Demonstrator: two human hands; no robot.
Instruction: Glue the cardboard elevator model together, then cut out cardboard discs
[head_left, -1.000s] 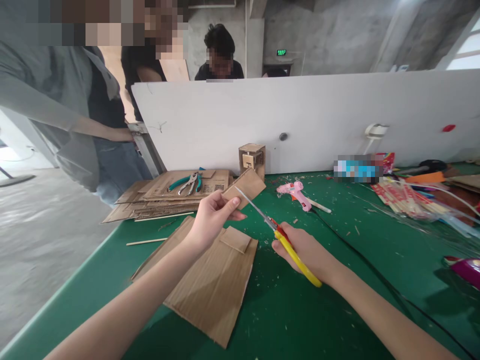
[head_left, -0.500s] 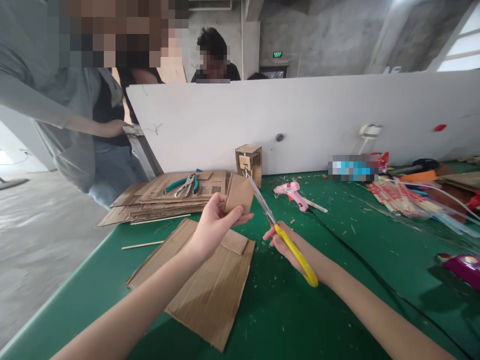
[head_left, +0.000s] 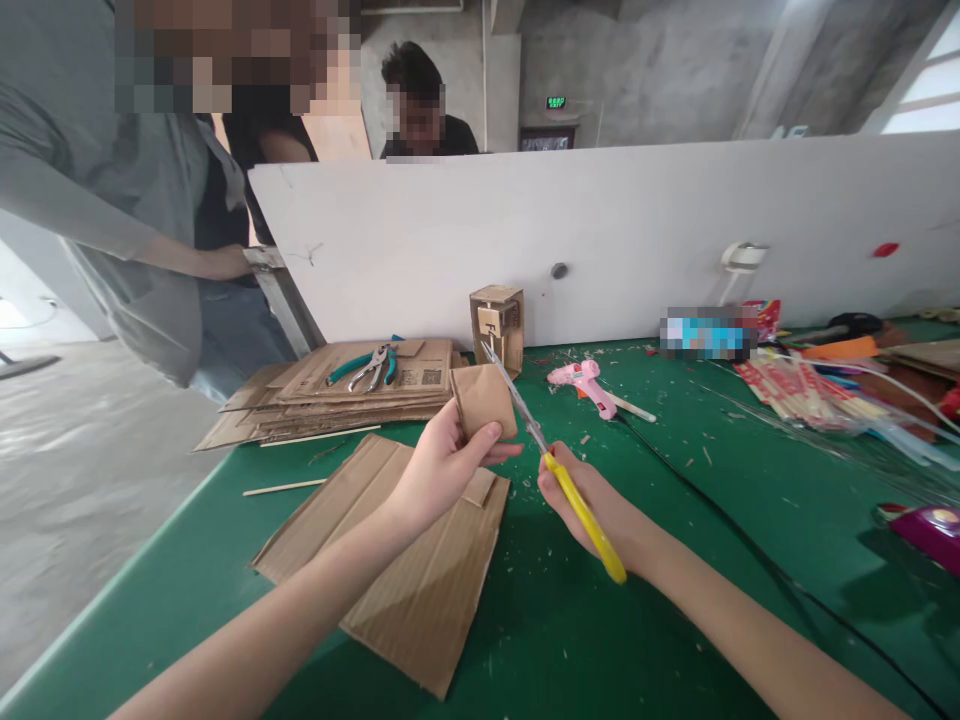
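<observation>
The left hand (head_left: 442, 465) is pinching a small brown cardboard rectangle (head_left: 484, 400) between thumb and fingers, holding it up above the green bench (head_left: 675, 600). The right hand (head_left: 592, 500) is gripping closed around the handles of yellow-handled scissors (head_left: 551, 465), whose blades are lying along the rectangle's right edge. Below both hands a large corrugated cardboard sheet (head_left: 420, 580) is lying flat towards the bench's near left edge. Farther back, teal-handled pliers (head_left: 367, 366) are resting on a stack of flattened cardboard (head_left: 330, 400) by the far left corner, and a pink glue gun (head_left: 585, 385) is lying near the white back panel (head_left: 637, 240).
</observation>
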